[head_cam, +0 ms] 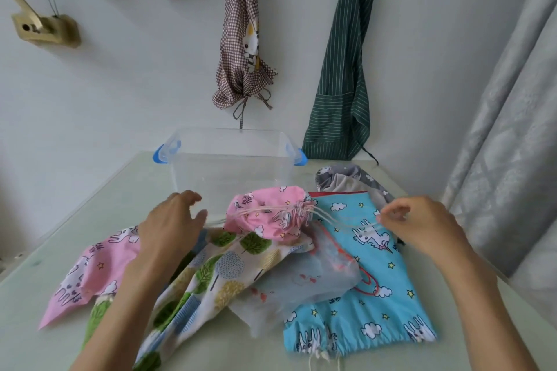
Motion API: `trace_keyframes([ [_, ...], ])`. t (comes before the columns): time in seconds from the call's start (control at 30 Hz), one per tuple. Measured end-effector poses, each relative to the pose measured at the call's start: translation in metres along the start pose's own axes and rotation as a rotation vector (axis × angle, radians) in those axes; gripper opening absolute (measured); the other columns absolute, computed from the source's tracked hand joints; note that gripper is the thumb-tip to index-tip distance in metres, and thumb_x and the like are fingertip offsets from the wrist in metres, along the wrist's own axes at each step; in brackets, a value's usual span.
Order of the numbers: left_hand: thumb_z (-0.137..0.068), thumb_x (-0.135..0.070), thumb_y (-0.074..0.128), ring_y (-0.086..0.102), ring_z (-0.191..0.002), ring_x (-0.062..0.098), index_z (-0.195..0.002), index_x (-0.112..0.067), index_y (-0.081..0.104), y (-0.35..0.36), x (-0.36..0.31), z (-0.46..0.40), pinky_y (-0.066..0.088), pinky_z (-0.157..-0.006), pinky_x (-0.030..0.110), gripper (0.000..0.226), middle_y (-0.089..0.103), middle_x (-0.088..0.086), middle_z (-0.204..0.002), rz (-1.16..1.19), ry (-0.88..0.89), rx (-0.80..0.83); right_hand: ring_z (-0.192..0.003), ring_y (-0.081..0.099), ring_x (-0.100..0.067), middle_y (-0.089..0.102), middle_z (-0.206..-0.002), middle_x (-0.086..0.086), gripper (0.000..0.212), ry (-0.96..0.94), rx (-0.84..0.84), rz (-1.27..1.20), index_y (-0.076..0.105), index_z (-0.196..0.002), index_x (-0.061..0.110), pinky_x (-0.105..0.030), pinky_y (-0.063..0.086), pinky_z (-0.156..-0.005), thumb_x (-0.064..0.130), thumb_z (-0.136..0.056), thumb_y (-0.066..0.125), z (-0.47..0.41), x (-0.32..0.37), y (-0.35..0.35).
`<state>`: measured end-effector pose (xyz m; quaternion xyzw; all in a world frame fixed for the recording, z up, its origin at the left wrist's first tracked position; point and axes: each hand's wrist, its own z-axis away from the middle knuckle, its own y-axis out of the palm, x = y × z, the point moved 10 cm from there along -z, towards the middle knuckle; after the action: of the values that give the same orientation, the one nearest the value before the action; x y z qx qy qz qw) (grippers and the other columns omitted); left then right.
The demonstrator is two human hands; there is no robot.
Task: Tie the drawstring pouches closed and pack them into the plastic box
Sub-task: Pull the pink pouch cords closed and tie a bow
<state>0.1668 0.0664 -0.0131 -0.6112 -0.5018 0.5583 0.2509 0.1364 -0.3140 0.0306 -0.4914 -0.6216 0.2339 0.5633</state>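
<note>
A small pink drawstring pouch (268, 212) sits on the pile of pouches, its mouth gathered tight toward the right. White cords run out of it both ways. My right hand (413, 226) pinches the cord ends on the right. My left hand (171, 223) holds the cords on the left, fingers loosely curled. Behind the pouch stands the clear plastic box (232, 159) with blue clips, nothing visible inside. Under the pink pouch lie a tree-print pouch (211, 277), a translucent white pouch (301, 283), a blue unicorn pouch (367, 280), a flat pink pouch (87, 277) and a grey pouch (346, 179).
The pale green table (90, 199) stands against a white wall. A checked apron (244, 39) and a green striped apron (343, 84) hang behind the box. A grey curtain (506, 129) falls at the right.
</note>
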Motion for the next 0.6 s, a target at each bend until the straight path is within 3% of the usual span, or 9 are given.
trace_keyframes([
  [0.1,-0.09,-0.034,0.059,0.057,-0.103,0.018,-0.112,-0.033,0.063,-0.028,-0.036,0.014,0.048,-0.079,0.032,0.022,0.064,-0.007,-0.111,0.1,0.138,-0.05,-0.091,0.062,-0.016,0.065,-0.095,0.009,0.01,-0.11,-0.02,-0.017,0.067,-0.091,0.032,-0.031,0.044,-0.076,0.034,-0.081,0.067,0.007,0.023,-0.005],
  [0.17,-0.089,-0.036,0.06,0.062,-0.082,0.006,-0.095,-0.037,0.07,-0.03,-0.063,0.026,0.046,-0.071,0.026,0.011,0.067,-0.018,-0.09,0.222,0.213,0.038,-0.071,0.06,0.001,0.067,-0.09,0.015,0.007,-0.188,0.036,-0.158,0.068,-0.088,0.034,-0.026,0.044,-0.069,0.036,-0.082,0.067,0.013,0.046,0.005],
  [0.23,-0.09,-0.036,0.059,0.062,-0.076,0.004,-0.091,-0.035,0.072,-0.026,-0.087,0.039,0.047,-0.069,0.025,0.013,0.067,-0.019,-0.085,0.285,0.279,0.063,-0.06,0.057,0.007,0.067,-0.09,0.017,0.01,-0.229,0.132,-0.26,0.069,-0.091,0.032,-0.016,0.041,-0.064,0.036,-0.083,0.066,0.02,0.065,0.028],
  [0.3,-0.093,-0.036,0.054,0.061,-0.081,0.01,-0.097,-0.03,0.073,-0.023,-0.102,0.047,0.049,-0.073,0.028,0.02,0.067,-0.012,-0.094,0.286,0.331,0.007,-0.074,0.06,-0.001,0.066,-0.098,0.016,0.022,-0.255,0.162,-0.264,0.068,-0.102,0.029,-0.022,0.048,-0.076,0.041,-0.084,0.063,0.023,0.075,0.052],
  [0.37,-0.095,-0.039,0.049,0.059,-0.086,0.014,-0.099,-0.027,0.073,-0.009,-0.106,0.048,0.045,-0.071,0.028,0.027,0.064,-0.006,-0.098,0.205,0.347,-0.002,-0.075,0.062,-0.011,0.068,-0.101,0.013,0.025,-0.258,0.192,-0.26,0.066,-0.106,0.028,-0.033,0.052,-0.081,0.042,-0.086,0.06,0.025,0.079,0.069],
  [0.5,-0.097,-0.045,0.039,0.061,-0.082,0.02,-0.089,-0.017,0.072,0.027,-0.096,0.043,0.046,-0.07,0.03,0.045,0.069,0.003,-0.088,0.069,0.278,0.07,-0.064,0.059,0.002,0.065,-0.077,0.014,0.017,-0.266,0.12,-0.312,0.071,-0.094,0.024,-0.024,0.051,-0.071,0.036,-0.086,0.063,0.023,0.079,0.073],
  [0.6,-0.097,-0.049,0.035,0.059,-0.059,0.013,-0.07,-0.01,0.064,0.042,-0.086,0.041,0.041,-0.057,0.027,0.056,0.065,0.006,-0.066,0.186,0.195,0.13,-0.057,0.055,0.01,0.057,-0.059,0.019,0.009,-0.303,0.073,-0.313,0.074,-0.085,0.022,-0.014,0.042,-0.058,0.027,-0.086,0.066,0.024,0.083,0.069],
])
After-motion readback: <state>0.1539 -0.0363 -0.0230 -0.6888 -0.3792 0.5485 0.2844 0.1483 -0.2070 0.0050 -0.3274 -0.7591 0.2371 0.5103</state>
